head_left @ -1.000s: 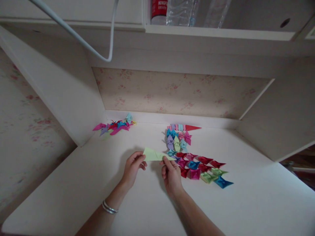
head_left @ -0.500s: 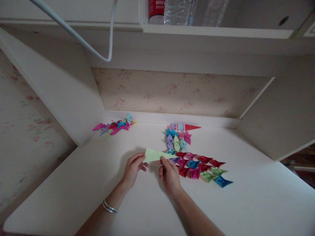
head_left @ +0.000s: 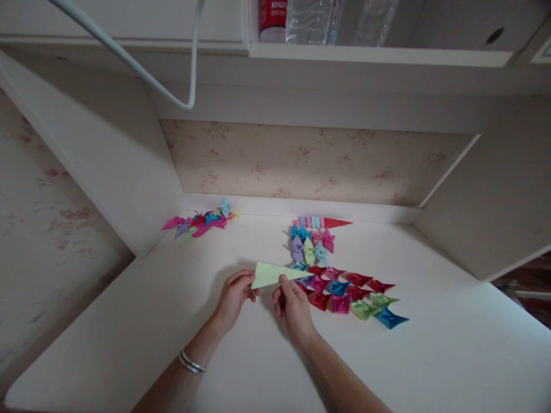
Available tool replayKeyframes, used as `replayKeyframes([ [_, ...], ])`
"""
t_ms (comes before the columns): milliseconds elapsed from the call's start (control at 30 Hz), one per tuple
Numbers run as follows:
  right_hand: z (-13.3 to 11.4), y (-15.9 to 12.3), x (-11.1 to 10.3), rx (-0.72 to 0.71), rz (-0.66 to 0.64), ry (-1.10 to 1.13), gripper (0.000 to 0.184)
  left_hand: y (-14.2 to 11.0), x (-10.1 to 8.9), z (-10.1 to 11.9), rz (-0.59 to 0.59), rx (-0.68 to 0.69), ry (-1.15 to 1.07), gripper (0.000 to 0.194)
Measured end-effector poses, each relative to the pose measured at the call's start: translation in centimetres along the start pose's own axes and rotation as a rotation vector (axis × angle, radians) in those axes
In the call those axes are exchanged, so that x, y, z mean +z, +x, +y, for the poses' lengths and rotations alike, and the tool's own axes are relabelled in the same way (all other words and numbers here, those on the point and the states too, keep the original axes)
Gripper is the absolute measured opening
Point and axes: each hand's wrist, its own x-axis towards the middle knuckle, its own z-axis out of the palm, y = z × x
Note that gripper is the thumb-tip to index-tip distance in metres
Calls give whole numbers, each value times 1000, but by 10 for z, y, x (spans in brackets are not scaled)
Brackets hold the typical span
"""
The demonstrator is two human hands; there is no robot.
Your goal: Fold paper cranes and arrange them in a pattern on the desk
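A pale green folded paper (head_left: 269,274), long and tapering to a point on the right, is held up over the white desk. My left hand (head_left: 233,295) pinches its wide left end between thumb and fingers. Around its lower edge, near the middle, my right hand (head_left: 294,310) grips it with thumb and forefinger. Behind and right of the paper's tip lie rows of folded paper pieces (head_left: 340,288) in red, pink, blue and green. Farther back stand several small origami figures (head_left: 309,250) in purple, green, blue and pink.
A heap of colourful origami (head_left: 206,222) lies at the back left of the desk (head_left: 172,310). By the back wall is a strip of folded papers with a red pointed piece (head_left: 338,223). A white bent tube (head_left: 189,103) hangs in front. Bottles (head_left: 307,23) stand on the shelf above.
The green paper has tilted, its wide end swinging slightly lower. My right thumb has slid left along its lower edge, baring more of the pointed end.
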Motion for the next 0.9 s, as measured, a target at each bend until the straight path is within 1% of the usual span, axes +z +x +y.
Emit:
replayKeyframes([
  [167,-1,1,-2,-23,45,-38,52,0,1,1,-14,7,13,23],
  [367,-3,3,-3,-31,62,-47,51,4,-9,2,27,99,195,29],
  [433,-3,3,-3,-16,60,-32,51,9,-12,8,37,120,247,28],
  [500,-4,3,-3,-9,53,-24,52,17,-10,21,28,132,341,29],
  [567,-5,3,-2,-8,47,-20,52,25,-5,39,-30,132,473,28],
  [667,-6,3,-3,-18,39,-26,53,35,5,71,-211,77,637,26],
  [733,-6,3,-4,-35,51,-28,52,39,10,86,-320,11,697,31],
  [800,-7,4,-5,-54,78,-19,52,41,14,92,-388,-49,720,36],
  [900,-10,6,-9,-70,111,0,52,46,19,88,-426,-66,751,35],
])
